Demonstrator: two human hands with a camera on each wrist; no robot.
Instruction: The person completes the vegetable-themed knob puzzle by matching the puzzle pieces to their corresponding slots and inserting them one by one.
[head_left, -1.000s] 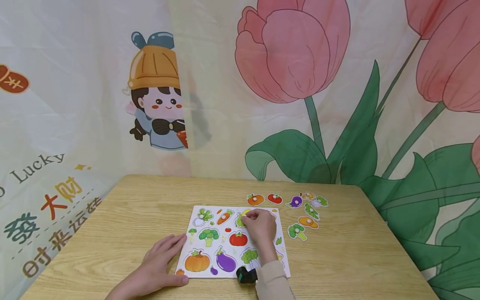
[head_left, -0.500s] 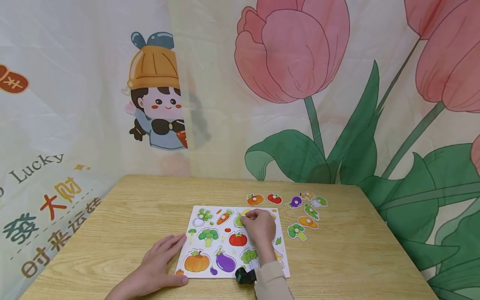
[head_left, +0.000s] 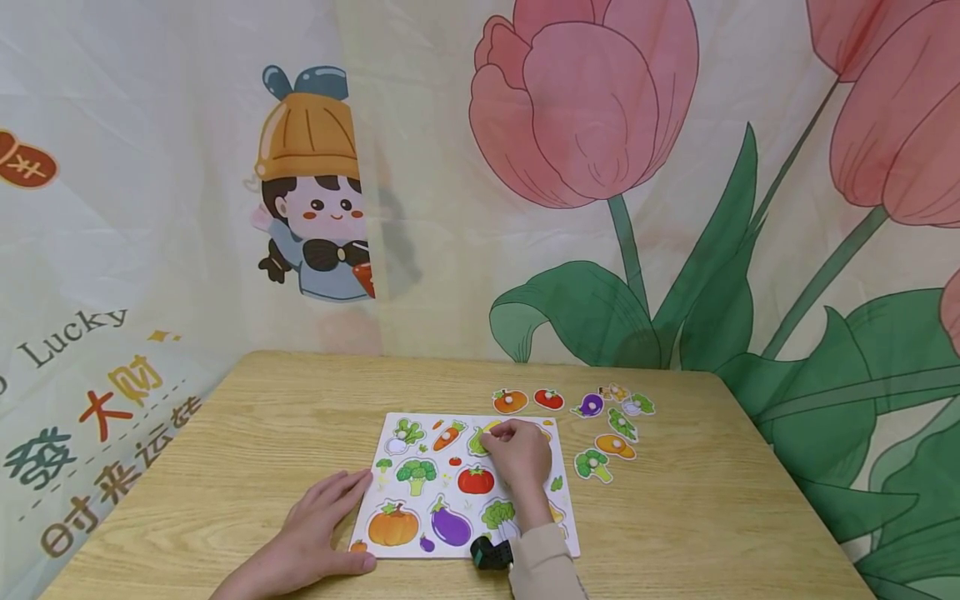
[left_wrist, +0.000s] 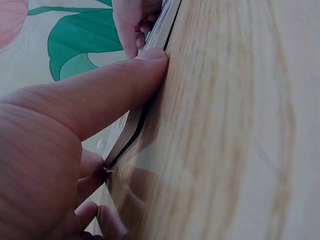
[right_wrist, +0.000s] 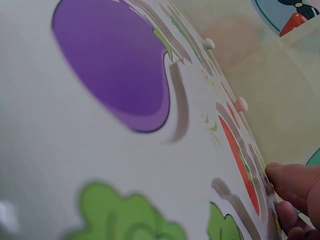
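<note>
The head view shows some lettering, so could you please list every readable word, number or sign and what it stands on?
"Lucky", on the cloth backdrop, after a cut-off "o".
"發大财", on the same backdrop.
"时来运转", on the same backdrop.
The sign on the printed red pouch is too unclear to read surely.
I can read no writing on the puzzle board.

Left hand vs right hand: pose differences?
The left hand lies spread at the left of the puzzle board; the right hand curls above it. The left hand touches its edge; the right hand appears to pinch a green-and-yellow piece. Both are bare.
</note>
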